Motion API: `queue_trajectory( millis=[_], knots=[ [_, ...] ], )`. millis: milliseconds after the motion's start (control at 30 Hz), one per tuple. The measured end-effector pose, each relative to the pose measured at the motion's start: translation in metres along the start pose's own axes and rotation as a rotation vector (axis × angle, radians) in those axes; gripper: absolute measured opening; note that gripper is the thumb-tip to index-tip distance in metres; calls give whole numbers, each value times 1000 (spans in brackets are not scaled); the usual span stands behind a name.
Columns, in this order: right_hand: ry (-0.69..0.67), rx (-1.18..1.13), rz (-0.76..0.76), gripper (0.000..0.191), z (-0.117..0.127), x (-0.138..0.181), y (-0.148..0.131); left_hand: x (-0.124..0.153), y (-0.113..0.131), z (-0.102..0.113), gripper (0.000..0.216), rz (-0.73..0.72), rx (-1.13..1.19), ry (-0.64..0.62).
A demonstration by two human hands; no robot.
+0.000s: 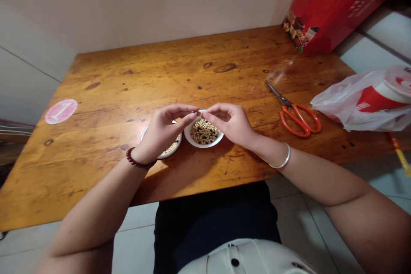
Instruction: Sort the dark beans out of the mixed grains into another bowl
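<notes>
Two small white dishes sit side by side on the wooden table (135, 77). The right dish (204, 133) holds several pale beans mixed with a few dark ones. The left dish (169, 149) is mostly hidden under my left hand (163, 130), whose thumb and forefinger pinch a small dark bean above the right dish's rim. My right hand (229, 122) hovers over the right dish with fingertips pressed together, almost touching my left fingertips; what it holds is too small to see.
Orange-handled scissors (297, 115) lie to the right of the dishes. A plastic bag (359, 102) with a red and white container sits at the right edge. A red box (334, 4) stands at the back right. A pink round sticker (61, 111) marks the left side.
</notes>
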State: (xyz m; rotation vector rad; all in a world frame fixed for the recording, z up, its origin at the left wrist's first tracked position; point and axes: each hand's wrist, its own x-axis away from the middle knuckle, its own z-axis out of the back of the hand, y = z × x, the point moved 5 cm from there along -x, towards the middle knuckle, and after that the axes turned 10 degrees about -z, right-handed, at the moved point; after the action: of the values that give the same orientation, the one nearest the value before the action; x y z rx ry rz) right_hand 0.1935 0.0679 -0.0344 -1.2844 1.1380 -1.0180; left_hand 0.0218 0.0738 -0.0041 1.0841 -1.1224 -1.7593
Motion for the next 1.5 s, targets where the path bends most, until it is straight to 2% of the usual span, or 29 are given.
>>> queue_trajectory(
  millis=[133,300,433,667,933,1133,1267,1367,1500],
  knots=[
    [-27,-28,-25,25,-1,2,-2,0,1,-1,25,-11,-13,-16],
    [-130,-147,-202,55,-3,5,-2,0,1,-1,27,-20,-53,-23],
    [-213,-218,-301,63,-7,5,-2,1,2,-3,28,-38,-101,-54],
    [-278,-203,-312,62,-9,4,1,3,1,-5,29,-57,-112,-87],
    [-282,-204,-314,54,-8,3,4,4,7,-7,26,-110,-172,-134],
    [-299,-173,-322,50,-9,5,2,4,19,-5,19,-285,-445,-241],
    [-297,-148,-308,48,-8,4,3,4,25,-6,20,-382,-521,-306],
    [-262,-146,-280,49,-7,3,3,4,24,-5,20,-349,-504,-254],
    [-219,-104,-249,49,-4,2,1,5,18,-1,25,-234,-424,-101]
  ],
)
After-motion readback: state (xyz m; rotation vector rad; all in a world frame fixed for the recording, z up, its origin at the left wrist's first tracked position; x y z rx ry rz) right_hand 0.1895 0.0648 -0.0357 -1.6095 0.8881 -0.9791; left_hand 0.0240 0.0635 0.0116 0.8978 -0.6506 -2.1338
